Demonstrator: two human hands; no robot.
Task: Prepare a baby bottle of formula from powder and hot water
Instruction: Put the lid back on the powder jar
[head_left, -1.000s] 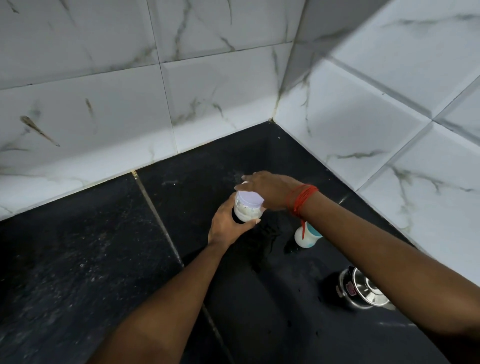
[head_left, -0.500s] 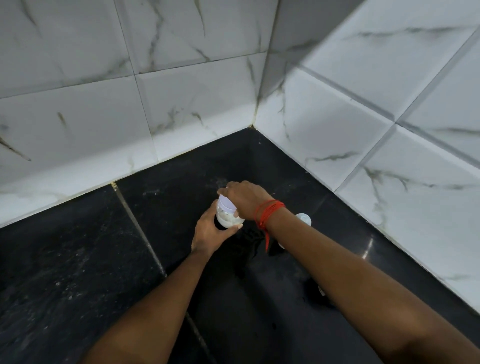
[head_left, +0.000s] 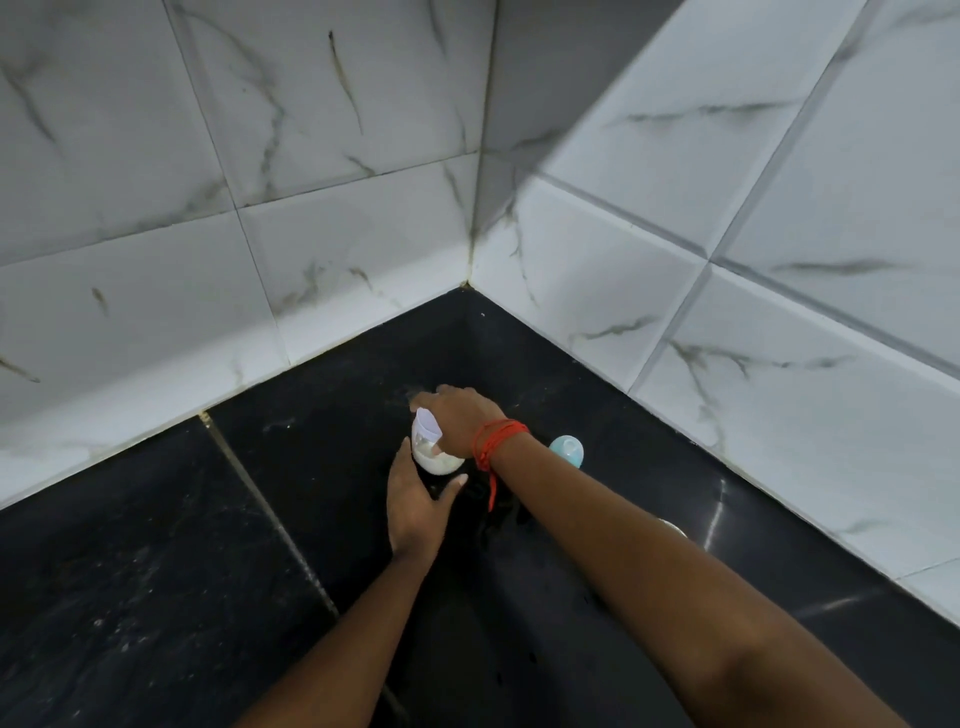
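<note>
A small jar of white powder (head_left: 435, 460) with a pale lilac lid (head_left: 427, 422) stands tilted on the black counter (head_left: 156, 571) near the wall corner. My right hand (head_left: 460, 418), with a red thread on its wrist, grips the lid from above. My left hand (head_left: 415, 501) cups the jar's lower part, fingers on its left side and thumb under its front; the jar's base is hidden. The baby bottle (head_left: 568, 448), white with a teal top, stands just right of my right wrist.
White marble-look tiled walls (head_left: 675, 291) close the counter in at the back and right. A sliver of a steel vessel (head_left: 674, 527) shows behind my right forearm. A grout seam (head_left: 260, 493) crosses the counter on the left.
My right hand has turned over the lid and the jar now leans. My left hand sits lower on the jar. The view has tilted up, so the steel vessel is mostly hidden.
</note>
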